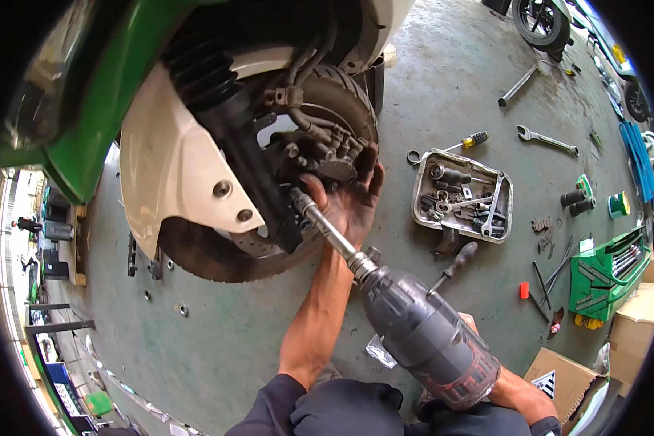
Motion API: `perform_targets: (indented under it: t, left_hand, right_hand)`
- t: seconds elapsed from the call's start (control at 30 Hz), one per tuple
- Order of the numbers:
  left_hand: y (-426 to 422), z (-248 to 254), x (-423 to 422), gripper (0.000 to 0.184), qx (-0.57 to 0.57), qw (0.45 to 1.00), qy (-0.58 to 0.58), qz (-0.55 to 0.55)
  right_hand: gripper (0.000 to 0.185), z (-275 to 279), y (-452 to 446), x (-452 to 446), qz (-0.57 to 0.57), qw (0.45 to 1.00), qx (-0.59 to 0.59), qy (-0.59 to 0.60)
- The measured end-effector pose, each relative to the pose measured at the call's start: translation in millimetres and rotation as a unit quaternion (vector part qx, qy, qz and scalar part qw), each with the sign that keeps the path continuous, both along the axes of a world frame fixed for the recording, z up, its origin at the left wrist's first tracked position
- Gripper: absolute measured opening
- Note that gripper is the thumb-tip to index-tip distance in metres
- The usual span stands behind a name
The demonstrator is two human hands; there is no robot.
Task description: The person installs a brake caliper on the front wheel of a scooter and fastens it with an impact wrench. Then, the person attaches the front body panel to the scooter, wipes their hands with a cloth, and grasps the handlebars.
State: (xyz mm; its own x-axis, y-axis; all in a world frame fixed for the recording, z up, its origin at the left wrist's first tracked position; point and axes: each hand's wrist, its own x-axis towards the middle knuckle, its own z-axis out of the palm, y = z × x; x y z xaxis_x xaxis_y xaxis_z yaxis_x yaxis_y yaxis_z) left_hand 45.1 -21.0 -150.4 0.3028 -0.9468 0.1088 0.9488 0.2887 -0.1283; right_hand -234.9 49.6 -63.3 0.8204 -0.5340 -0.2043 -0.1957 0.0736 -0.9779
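From where I am standing, the left hand (pixel 350 207) is cupping the brake caliper (pixel 334 156) from below, palm turned up, fingers partly spread and curling round its outer edge. The right hand (pixel 469 321) is gripping the impact wrench (pixel 432 334); the tool body is hiding most of its fingers. The extension bar (pixel 334 236) is reaching past the left wrist, its socket (pixel 304 203) sitting at the lower fork leg (pixel 251 160), near the left thumb and leaving little room there. The caliper is lying between the fork leg and the tyre's (pixel 196 256) right-hand edge. A strip of floor (pixel 429 87) is separating the tyre from the tool tray (pixel 417 196), whose rim is enclosing wrenches and sockets. A black-handled screwdriver (pixel 463 257) is lying between tray and impact wrench.
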Motion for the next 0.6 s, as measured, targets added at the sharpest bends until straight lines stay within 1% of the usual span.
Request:
perform_targets:
  t: [0.03, 0.07, 0.1, 0.13, 0.17, 0.27, 0.33, 0.4, 0.5, 0.6]
  left_hand:
    - [0, -1, 1, 0.101, 0.003, 1.000, -0.019, 0.004]
    - [-1, -3, 2, 0.097, -0.006, 1.000, -0.012, -0.024]
    - [0, -3, 3, 0.094, -0.014, 0.999, -0.003, -0.051]
    - [0, -2, 5, 0.091, -0.023, 0.997, 0.005, -0.077]
    - [3, -2, 4, 0.085, 0.015, 0.998, -0.024, -0.059]
    - [9, -3, 9, 0.087, 0.016, 0.996, -0.004, -0.086]
    - [11, -5, 10, 0.089, 0.028, 0.996, -0.011, -0.088]
    - [11, -4, 10, 0.089, 0.031, 0.995, -0.015, -0.088]
    - [9, -5, 7, 0.089, 0.020, 0.997, -0.012, -0.079]
    - [6, -2, 5, 0.087, 0.000, 0.997, -0.014, -0.073]
  right_hand:
    - [0.050, -4, 1, 0, -0.005, 1.000, -0.011, -0.006]
    - [0.050, -8, 3, 0, -0.011, 1.000, -0.022, -0.011]
    - [0.047, -11, 3, 1, -0.013, 0.998, -0.058, -0.014]
    - [0.046, -9, 1, 3, -0.017, 0.998, -0.057, -0.017]
    - [0.046, -7, -2, 6, -0.022, 0.998, -0.057, -0.020]
    - [0.047, -8, 0, 6, -0.039, 0.998, -0.033, -0.032]
    - [0.051, -5, 4, 7, -0.024, 0.995, -0.092, -0.043]
    - [0.057, -3, 0, 4, 0.036, 0.986, -0.158, -0.046]
    - [0.054, -9, 16, 5, -0.012, 0.990, -0.131, -0.054]
    - [0.057, -12, 17, 9, 0.017, 0.989, -0.146, -0.020]
